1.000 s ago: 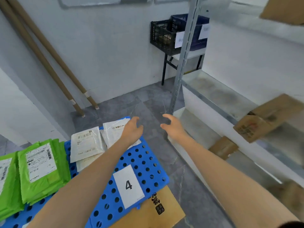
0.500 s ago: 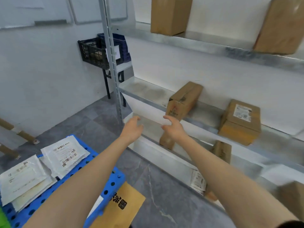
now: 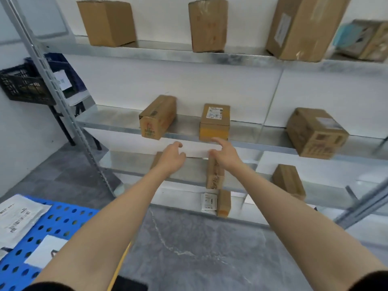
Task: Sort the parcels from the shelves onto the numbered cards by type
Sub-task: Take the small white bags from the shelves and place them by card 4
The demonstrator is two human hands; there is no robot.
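Both arms reach toward the metal shelves (image 3: 117, 122). My left hand (image 3: 172, 157) is open and empty, just below a long cardboard box (image 3: 157, 117) lying on the middle shelf. My right hand (image 3: 224, 154) is open too, its fingers just under a small labelled box (image 3: 214, 122) on the same shelf. A third box (image 3: 315, 133) sits further right. Under my right hand, a narrow box (image 3: 214, 175) stands upright on the lower shelf. At the bottom left is the blue perforated board (image 3: 69, 217) with a white number card (image 3: 44, 252) and white mailers (image 3: 19, 217).
Three large boxes (image 3: 207, 24) stand on the top shelf. More boxes (image 3: 288, 181) sit on the lower shelves. A black crate (image 3: 23, 85) rests on a stand at the left beyond the shelf upright (image 3: 58, 97). Grey floor (image 3: 199, 248) lies between me and the shelves.
The view has swung right and up from the blue board to the shelves. Both hands moved forward together toward the middle shelf boxes, still empty.
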